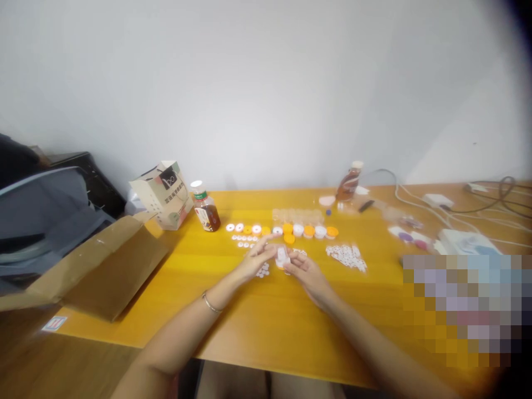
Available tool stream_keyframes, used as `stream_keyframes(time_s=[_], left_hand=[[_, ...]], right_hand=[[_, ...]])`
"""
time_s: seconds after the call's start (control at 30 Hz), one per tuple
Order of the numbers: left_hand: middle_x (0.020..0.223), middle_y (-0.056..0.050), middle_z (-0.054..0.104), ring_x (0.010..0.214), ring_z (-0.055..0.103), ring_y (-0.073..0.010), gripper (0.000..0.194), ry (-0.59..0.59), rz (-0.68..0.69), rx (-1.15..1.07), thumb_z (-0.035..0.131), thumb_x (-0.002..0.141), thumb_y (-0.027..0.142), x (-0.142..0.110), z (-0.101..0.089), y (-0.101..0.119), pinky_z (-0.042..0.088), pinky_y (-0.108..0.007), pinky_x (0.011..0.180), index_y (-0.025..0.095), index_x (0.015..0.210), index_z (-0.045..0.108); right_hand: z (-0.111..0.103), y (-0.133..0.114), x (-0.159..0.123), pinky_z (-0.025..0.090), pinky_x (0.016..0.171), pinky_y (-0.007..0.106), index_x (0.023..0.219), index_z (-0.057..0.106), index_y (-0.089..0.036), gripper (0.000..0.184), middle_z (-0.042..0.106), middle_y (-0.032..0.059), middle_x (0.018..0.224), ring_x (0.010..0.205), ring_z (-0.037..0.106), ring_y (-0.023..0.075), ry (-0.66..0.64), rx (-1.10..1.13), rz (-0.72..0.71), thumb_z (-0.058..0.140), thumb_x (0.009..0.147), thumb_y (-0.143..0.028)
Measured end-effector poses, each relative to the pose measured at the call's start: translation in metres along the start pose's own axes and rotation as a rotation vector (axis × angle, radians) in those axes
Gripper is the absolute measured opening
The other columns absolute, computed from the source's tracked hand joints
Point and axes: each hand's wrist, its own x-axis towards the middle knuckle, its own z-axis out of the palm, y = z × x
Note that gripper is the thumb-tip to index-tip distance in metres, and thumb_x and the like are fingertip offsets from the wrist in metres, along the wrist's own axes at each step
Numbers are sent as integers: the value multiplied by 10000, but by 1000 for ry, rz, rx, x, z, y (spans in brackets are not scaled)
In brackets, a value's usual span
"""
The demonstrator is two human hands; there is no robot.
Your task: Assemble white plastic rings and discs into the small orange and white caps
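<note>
Both my hands meet over the middle of the yellow wooden table (pixel 257 316). My left hand (pixel 258 256), with a thin bracelet on its wrist, has its fingers pinched on a small white cap-like piece (pixel 282 256). My right hand (pixel 306 272) curls under and around the same piece from the right. Just beyond the hands runs a row of orange and white caps (pixel 299 230), with small white discs (pixel 245 241) to its left. A heap of small white parts (pixel 347 257) lies to the right of my hands.
An open cardboard box (pixel 100 266) sits at the table's left edge, a paper bag (pixel 164 194) and a bottle of brown drink (pixel 206 206) behind it. A second bottle (pixel 348 182), white cables (pixel 415 199) and a white device (pixel 465 241) occupy the right side. Grey bag far left.
</note>
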Motion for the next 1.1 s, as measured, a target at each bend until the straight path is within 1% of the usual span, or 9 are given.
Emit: stream_keyframes(time_s=[0.17, 0.3, 0.43, 0.57, 0.73, 0.83, 0.9, 0.97, 1.1], left_hand=[[1047, -70, 555, 993, 515, -213, 481, 96, 9, 95, 636, 701, 305, 1, 1, -1, 401, -331, 845, 220, 1144, 468], [1080, -83, 545, 1020, 504, -216, 499, 15, 23, 30, 598, 736, 304, 1, 3, 0, 396, -344, 862, 221, 1197, 425], [1049, -65, 550, 979, 518, -192, 506, 75, 53, 31, 640, 697, 267, 0, 4, 2, 405, -307, 843, 222, 1166, 455], [1022, -78, 564, 911, 546, -181, 467, 14, 23, -59, 587, 745, 300, -1, 4, 0, 416, -319, 811, 207, 1176, 434], [1007, -63, 569, 890, 556, -180, 488, 66, 5, -24, 647, 696, 271, 0, 3, -3, 424, -312, 792, 222, 1138, 443], [1071, -89, 551, 1000, 516, -215, 475, -3, 2, -91, 593, 741, 320, 0, 3, -2, 405, -339, 831, 215, 1172, 423], [1096, -90, 536, 1064, 470, -222, 478, 47, 51, -58, 632, 709, 306, 0, 3, -2, 383, -322, 859, 203, 1142, 458], [1071, -89, 548, 1037, 486, -216, 471, 78, 57, -50, 633, 710, 302, 0, 4, -1, 381, -321, 854, 200, 1139, 464], [1128, -101, 525, 1041, 487, -219, 479, 37, 19, -90, 598, 738, 332, 0, 6, 0, 381, -333, 853, 208, 1172, 439]], right_hand=[[0, 1, 0, 427, 729, 263, 806, 609, -215, 208, 669, 3, 827, 769, 594, 145, 16, -13, 5, 703, 638, -292], [-1, 2, 1, 432, 728, 267, 817, 608, -217, 217, 670, 5, 839, 784, 596, 149, 24, -20, 2, 699, 640, -304], [0, 1, 0, 434, 752, 286, 812, 612, -218, 236, 674, 9, 847, 819, 602, 171, 25, -35, 1, 708, 622, -320], [0, 0, 0, 433, 768, 300, 820, 615, -219, 243, 675, 15, 857, 822, 603, 175, 14, -31, -1, 708, 622, -324], [1, 0, 0, 432, 774, 299, 823, 611, -220, 241, 673, 15, 867, 835, 599, 174, 11, -24, 3, 704, 627, -325], [1, 0, -1, 431, 775, 302, 826, 607, -219, 250, 672, 18, 872, 840, 599, 178, 17, -24, 4, 704, 625, -332], [1, -1, -1, 430, 778, 306, 824, 607, -216, 254, 672, 20, 867, 841, 599, 182, 17, -28, 5, 704, 623, -337], [1, -1, -1, 427, 783, 308, 815, 610, -215, 247, 673, 19, 857, 839, 599, 181, 11, -27, 0, 703, 624, -340], [1, -2, -1, 428, 779, 311, 814, 619, -216, 247, 676, 19, 846, 822, 600, 181, 5, -38, -5, 702, 621, -346]])
